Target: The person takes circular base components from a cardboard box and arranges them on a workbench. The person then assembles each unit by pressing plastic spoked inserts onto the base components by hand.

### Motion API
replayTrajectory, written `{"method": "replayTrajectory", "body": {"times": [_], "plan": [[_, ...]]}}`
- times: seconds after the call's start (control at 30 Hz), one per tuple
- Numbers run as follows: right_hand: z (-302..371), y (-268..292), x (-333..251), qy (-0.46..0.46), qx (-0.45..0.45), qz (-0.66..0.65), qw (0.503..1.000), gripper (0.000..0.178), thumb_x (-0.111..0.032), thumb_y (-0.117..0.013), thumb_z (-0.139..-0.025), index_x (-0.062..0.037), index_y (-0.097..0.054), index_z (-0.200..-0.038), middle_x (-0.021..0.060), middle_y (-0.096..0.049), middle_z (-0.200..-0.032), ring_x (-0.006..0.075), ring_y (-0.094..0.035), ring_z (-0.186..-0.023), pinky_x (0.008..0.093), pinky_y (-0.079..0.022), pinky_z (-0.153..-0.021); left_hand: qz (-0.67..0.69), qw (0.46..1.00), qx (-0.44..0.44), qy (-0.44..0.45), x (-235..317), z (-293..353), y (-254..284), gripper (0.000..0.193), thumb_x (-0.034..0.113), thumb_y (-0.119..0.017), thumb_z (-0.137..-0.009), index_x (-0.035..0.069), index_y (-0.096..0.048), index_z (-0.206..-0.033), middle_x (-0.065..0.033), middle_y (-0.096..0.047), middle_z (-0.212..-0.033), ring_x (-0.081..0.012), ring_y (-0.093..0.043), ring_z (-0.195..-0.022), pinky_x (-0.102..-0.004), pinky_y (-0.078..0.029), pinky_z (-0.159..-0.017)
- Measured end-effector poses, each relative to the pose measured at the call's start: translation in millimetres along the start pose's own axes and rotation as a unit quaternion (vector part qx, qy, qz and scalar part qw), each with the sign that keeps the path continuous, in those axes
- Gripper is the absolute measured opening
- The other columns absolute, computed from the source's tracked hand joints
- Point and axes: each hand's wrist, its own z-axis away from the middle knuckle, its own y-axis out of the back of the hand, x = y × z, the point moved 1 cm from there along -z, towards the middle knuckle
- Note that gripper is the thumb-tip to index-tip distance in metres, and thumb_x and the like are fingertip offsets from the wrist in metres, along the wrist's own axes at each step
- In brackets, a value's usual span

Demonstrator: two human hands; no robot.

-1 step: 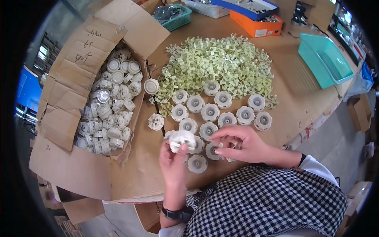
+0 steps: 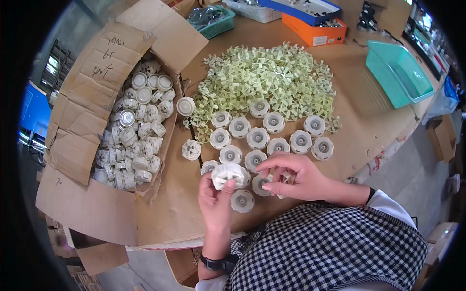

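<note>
My left hand [image 2: 213,199] grips a white round plastic housing [image 2: 227,175] between thumb and fingers, tilted over the table. To its right, my right hand [image 2: 303,178] is curled with thumb and forefinger a little apart. Pale plastic pieces [image 2: 287,178] show inside its curled fingers, mostly hidden. Around and beyond both hands, several similar round housings [image 2: 257,138] lie on the table with grey centres facing up. One more housing [image 2: 191,150], with a slotted face up, lies left of them. Behind stands a heap of pale green plastic clips [image 2: 272,72].
An open cardboard box [image 2: 73,106] full of white housings stands at the left, its flaps spread over the table edge. A green basket [image 2: 398,72] sits at the far right. An orange box [image 2: 310,31], a blue tray [image 2: 301,10] and another basket [image 2: 213,29] line the back.
My left hand has shifted slightly right, and the housing in it has turned a little. My right hand stays almost in place.
</note>
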Motion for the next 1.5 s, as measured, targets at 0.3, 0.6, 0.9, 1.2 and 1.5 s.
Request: {"method": "replayTrajectory", "body": {"times": [0.3,0.6,0.9,1.2,1.5], "plan": [[4.2,-6.2,-4.7,0.086,-0.022,0.089,0.992,0.037,-0.006,-0.079,-0.086,-0.0037,-0.068,-0.121,0.0070,-0.061,-0.106,0.0080,-0.059,-0.073,0.0224,-0.050,-0.065,-0.160,0.980,-0.059,-0.100,-8.7,30.9,-17.2,0.024,-0.005,-0.071,-0.090,0.000,-0.057,-0.109,-0.0046,-0.068,-0.100,-0.0096,-0.064,-0.092,-0.0253,-0.052,-0.081],[7.1,-5.7,-9.1,0.054,-0.001,0.176,0.983,0.031,-0.019,-0.085,-0.081,-0.0049,-0.061,-0.095,0.0043,-0.062,-0.096,0.0117,-0.058,-0.069,0.0265,-0.047,-0.059,-0.231,0.965,-0.056,-0.108,-13.6,42.6,-26.3,0.042,-0.009,-0.072,-0.085,-0.003,-0.057,-0.124,-0.0097,-0.069,-0.110,-0.0172,-0.068,-0.105,-0.0305,-0.054,-0.092],[8.4,-5.3,-2.2,0.020,0.000,0.072,0.997,0.022,-0.013,-0.081,-0.086,-0.0046,-0.067,-0.099,-0.0019,-0.063,-0.085,0.0042,-0.055,-0.073,0.0224,-0.045,-0.062,-0.094,0.977,-0.188,-0.015,0.7,37.2,-34.9,0.080,-0.007,-0.078,-0.082,-0.002,-0.038,-0.152,-0.0161,-0.052,-0.144,-0.0260,-0.061,-0.122,-0.0400,-0.059,-0.095],[6.0,1.1,0.0,0.038,-0.097,-0.071,0.992,0.014,-0.010,-0.079,-0.090,-0.0048,-0.072,-0.101,-0.0022,-0.066,-0.095,0.0033,-0.054,-0.076,0.0207,-0.043,-0.065,-0.085,0.985,-0.141,0.058,-14.1,40.1,-29.0,0.058,-0.010,-0.074,-0.082,0.003,-0.058,-0.136,-0.0115,-0.060,-0.131,-0.0225,-0.061,-0.121,-0.0359,-0.050,-0.104],[9.5,14.3,2.2,-0.072,-0.074,-0.218,0.970,0.014,-0.008,-0.077,-0.092,-0.0046,-0.070,-0.103,-0.0043,-0.068,-0.097,0.0018,-0.059,-0.085,0.0200,-0.047,-0.077,-0.139,0.986,-0.005,-0.089,-10.8,50.0,20.1,0.049,-0.013,-0.070,-0.085,0.000,-0.055,-0.130,-0.0147,-0.042,-0.147,-0.0261,-0.054,-0.129,-0.0373,-0.051,-0.105]]}}
